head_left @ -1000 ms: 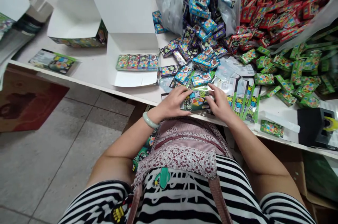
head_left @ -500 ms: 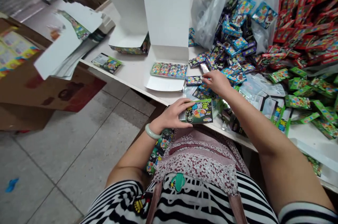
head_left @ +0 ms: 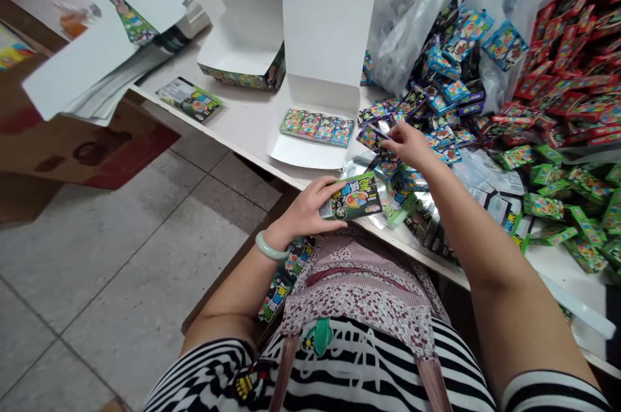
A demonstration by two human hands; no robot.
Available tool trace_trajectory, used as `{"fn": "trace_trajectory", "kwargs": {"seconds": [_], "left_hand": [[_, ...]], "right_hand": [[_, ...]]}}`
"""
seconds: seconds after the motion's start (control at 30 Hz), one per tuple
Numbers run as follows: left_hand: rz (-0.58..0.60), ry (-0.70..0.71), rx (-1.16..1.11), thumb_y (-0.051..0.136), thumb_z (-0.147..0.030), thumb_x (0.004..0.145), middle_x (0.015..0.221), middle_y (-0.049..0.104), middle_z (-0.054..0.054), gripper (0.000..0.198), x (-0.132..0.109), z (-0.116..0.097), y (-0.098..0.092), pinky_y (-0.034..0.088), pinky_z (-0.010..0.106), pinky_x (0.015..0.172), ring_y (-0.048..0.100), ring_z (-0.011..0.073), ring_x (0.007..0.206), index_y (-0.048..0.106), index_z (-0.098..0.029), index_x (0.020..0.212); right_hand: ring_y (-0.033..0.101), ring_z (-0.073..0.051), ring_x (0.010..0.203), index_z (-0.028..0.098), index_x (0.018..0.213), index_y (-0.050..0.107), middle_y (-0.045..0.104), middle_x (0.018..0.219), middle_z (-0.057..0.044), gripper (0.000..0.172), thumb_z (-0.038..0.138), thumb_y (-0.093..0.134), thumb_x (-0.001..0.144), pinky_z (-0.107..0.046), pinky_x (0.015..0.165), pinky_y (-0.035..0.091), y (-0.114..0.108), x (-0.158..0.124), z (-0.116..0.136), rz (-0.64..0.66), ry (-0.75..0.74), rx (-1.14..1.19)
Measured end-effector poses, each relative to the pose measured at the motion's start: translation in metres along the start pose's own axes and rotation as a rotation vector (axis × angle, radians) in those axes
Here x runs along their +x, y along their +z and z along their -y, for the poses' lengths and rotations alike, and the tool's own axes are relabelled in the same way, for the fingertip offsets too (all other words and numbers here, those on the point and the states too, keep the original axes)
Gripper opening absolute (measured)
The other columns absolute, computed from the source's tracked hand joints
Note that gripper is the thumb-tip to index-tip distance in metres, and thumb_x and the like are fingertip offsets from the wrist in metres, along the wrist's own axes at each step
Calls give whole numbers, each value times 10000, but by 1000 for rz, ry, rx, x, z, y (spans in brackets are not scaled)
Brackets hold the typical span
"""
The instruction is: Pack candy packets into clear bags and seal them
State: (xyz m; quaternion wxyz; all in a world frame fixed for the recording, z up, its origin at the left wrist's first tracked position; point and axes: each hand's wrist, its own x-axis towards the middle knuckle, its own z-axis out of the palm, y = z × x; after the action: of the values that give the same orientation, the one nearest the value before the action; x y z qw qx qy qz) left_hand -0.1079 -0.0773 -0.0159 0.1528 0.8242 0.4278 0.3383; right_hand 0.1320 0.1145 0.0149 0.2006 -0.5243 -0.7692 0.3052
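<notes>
My left hand [head_left: 303,210] grips a flat black-and-green candy packet [head_left: 359,198] at its left end, thumb below and fingers above, by the table's front edge. Between the fingertips of my right hand [head_left: 411,148] is a small purple candy box [head_left: 371,137], tilted beside the loose pile. Just left of it lies an open white-lined display box [head_left: 310,154] with its lid standing up. A row of several small colourful candy boxes [head_left: 317,127] sits inside. Blue small boxes [head_left: 456,90] and purple ones are heaped behind my right hand.
Red boxes [head_left: 572,75] and green boxes [head_left: 589,208] are piled at the right. A clear plastic bag [head_left: 395,30] stands behind. Another open display box [head_left: 237,53], a flat packet [head_left: 189,99] and stacked folded cartons [head_left: 107,43] are to the left. Cardboard boxes [head_left: 87,147] stand by the table.
My right hand has lifted the purple box, which is now tilted between its fingers. My left hand still holds the packet, slightly turned. The camera view has shifted a little.
</notes>
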Motion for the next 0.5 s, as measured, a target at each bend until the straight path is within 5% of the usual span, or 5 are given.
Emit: {"fn": "trace_trajectory", "kwargs": {"seconds": [0.1, 0.27, 0.4, 0.5], "left_hand": [[-26, -6, 14, 775, -572, 769, 1309, 542, 153, 891, -2, 2, -4, 546, 542, 1009, 583, 321, 1192, 397, -255, 1511], [-15, -31, 30, 772, -548, 784, 1331, 538, 151, 858, 0, -3, -7, 515, 553, 1055, 564, 327, 1231, 410, -258, 1505], [25, 28, 8, 769, -549, 787, 1342, 533, 150, 851, 14, -13, 2, 523, 548, 1045, 564, 327, 1236, 405, -268, 1503], [52, 77, -4, 772, -547, 786, 1347, 536, 147, 849, 26, -20, 11, 527, 542, 1036, 569, 325, 1223, 405, -277, 1502]], "right_hand": [[557, -178, 702, 210, 880, 592, 627, 775, -4, 170, 316, 662, 768, -322, 670, 443, -23, -36, -4, -83, -67, 150], [597, -290, 942, 251, 1002, 668, 658, 959, -93, 189, 283, 612, 825, -454, 834, 474, -66, -118, -17, -343, -271, -330], [594, -363, 995, 234, 1073, 695, 670, 1033, -164, 241, 243, 579, 861, -533, 855, 474, -71, -166, -42, -183, -178, -665], [601, -371, 1025, 200, 1200, 668, 677, 1100, -185, 348, 333, 598, 886, -534, 875, 491, -69, -184, -59, 1, -137, -677]]}}
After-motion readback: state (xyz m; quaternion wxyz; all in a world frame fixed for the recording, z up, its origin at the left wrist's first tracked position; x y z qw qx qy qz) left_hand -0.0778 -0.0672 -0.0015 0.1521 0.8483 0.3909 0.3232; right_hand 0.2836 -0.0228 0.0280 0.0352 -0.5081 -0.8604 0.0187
